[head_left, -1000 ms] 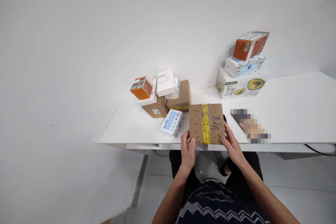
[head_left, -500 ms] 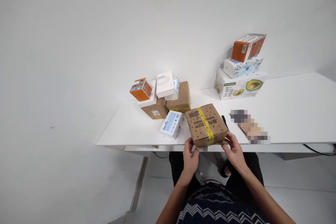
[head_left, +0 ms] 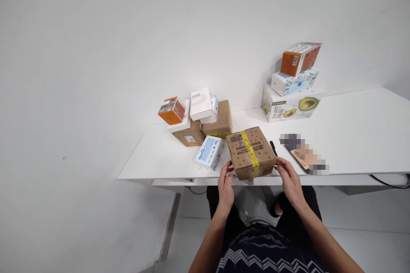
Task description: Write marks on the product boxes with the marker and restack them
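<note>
A brown cardboard box [head_left: 245, 149] with yellow tape across its top sits at the table's front edge, slightly turned. My left hand [head_left: 226, 185] is at its left side, the bent fingers against the cardboard near the front corner. At the opposite side, my right hand [head_left: 290, 179] has its fingertips on the right front corner. The two hands hold the box between them; some fingertips are hidden by it. Left of it lies a white and blue tissue pack [head_left: 209, 152]. A black pen [head_left: 273, 148] lies just to the right of the box.
On the white table [head_left: 141, 162], a left pile has cardboard boxes [head_left: 188, 134], a white box [head_left: 201, 103] and an orange box [head_left: 173, 111]. At the back right an avocado-printed box [head_left: 291, 106] carries a tissue pack [head_left: 294, 82] and another orange box [head_left: 299, 60]. A blurred flat packet [head_left: 304, 153] lies nearby.
Both hands have shifted outward from the front corners, further along the box's sides. The cardboard box has barely moved. The view has shifted slightly.
</note>
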Action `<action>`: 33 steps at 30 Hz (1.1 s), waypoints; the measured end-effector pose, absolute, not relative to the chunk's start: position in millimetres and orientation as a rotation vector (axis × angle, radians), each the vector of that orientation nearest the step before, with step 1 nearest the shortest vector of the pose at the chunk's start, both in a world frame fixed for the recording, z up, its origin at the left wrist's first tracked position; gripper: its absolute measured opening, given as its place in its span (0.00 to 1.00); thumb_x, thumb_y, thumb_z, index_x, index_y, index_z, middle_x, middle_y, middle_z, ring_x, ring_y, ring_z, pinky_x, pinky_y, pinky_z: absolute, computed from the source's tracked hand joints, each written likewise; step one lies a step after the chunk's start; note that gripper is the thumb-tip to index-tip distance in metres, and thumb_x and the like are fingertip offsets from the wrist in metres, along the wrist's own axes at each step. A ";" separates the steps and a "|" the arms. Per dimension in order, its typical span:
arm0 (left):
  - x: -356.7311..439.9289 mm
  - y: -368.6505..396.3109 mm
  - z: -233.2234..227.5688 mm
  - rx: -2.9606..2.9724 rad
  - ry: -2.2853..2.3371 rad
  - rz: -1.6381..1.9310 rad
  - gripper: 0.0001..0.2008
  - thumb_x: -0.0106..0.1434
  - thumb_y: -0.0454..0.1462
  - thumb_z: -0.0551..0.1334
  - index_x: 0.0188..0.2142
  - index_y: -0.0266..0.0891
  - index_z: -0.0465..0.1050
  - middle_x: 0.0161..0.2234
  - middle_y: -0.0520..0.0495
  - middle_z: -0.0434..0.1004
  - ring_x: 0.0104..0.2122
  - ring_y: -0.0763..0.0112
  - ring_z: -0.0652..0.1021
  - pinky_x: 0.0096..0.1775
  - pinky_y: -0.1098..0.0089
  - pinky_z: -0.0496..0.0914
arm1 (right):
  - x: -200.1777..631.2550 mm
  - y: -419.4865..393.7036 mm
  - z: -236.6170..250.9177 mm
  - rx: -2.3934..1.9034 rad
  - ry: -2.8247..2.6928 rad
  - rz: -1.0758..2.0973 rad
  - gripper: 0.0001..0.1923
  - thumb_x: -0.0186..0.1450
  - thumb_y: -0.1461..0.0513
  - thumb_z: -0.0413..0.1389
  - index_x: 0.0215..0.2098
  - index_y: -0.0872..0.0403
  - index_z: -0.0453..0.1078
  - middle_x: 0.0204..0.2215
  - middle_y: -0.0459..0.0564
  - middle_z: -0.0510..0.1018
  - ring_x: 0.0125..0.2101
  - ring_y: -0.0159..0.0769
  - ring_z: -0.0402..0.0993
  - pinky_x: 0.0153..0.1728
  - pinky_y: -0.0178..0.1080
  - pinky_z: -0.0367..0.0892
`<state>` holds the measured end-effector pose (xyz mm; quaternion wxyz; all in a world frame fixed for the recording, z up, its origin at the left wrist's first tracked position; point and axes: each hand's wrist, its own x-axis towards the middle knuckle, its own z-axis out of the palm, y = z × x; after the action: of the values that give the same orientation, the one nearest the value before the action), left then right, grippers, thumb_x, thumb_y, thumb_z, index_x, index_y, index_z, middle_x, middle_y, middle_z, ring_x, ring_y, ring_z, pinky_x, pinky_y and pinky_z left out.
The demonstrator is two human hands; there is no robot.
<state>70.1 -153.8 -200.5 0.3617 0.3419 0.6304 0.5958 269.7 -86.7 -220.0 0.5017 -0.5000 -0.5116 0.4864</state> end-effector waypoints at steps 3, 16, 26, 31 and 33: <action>68.2 -148.5 -191.6 0.967 1.655 1.541 0.24 0.67 0.49 0.50 0.54 0.40 0.70 0.56 0.40 0.71 0.50 0.60 0.74 0.43 0.64 0.71 | 266.1 -80.9 -205.2 -1.198 -1.337 1.109 0.22 0.66 0.49 0.48 0.53 0.49 0.67 0.49 0.54 0.72 0.50 0.44 0.68 0.51 0.48 0.65; 75.5 -141.9 -185.1 1.130 1.344 1.696 0.23 0.64 0.43 0.58 0.57 0.42 0.63 0.58 0.39 0.66 0.58 0.56 0.69 0.56 0.57 0.65 | 266.4 -80.2 -190.2 -0.939 -1.552 0.959 0.24 0.66 0.56 0.51 0.60 0.43 0.62 0.55 0.52 0.67 0.55 0.45 0.63 0.53 0.49 0.63; 77.7 -156.2 -227.5 1.004 1.512 1.661 0.13 0.57 0.36 0.62 0.43 0.39 0.68 0.53 0.38 0.70 0.51 0.60 0.74 0.51 0.59 0.69 | 274.4 -103.1 -225.0 -1.069 -1.296 1.306 0.16 0.64 0.55 0.51 0.50 0.46 0.70 0.56 0.50 0.72 0.56 0.45 0.67 0.56 0.48 0.61; 78.9 -160.7 -232.9 0.924 1.546 1.609 0.13 0.57 0.35 0.60 0.43 0.39 0.69 0.48 0.40 0.75 0.45 0.63 0.77 0.48 0.61 0.70 | 278.6 -102.8 -225.2 -1.230 -1.316 1.293 0.20 0.66 0.49 0.47 0.48 0.50 0.71 0.52 0.52 0.75 0.54 0.46 0.68 0.56 0.48 0.61; 76.8 -160.6 -231.2 0.917 1.594 1.584 0.14 0.57 0.35 0.60 0.44 0.39 0.71 0.46 0.42 0.77 0.45 0.63 0.77 0.49 0.61 0.70 | 280.3 -99.8 -226.7 -1.240 -1.338 1.293 0.22 0.67 0.48 0.45 0.48 0.51 0.71 0.51 0.53 0.76 0.52 0.46 0.70 0.56 0.49 0.62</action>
<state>76.8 -160.6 -231.2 0.3497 0.3541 0.6152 0.6114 280.3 -99.8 -226.7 0.4376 -0.4987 -0.5380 0.5199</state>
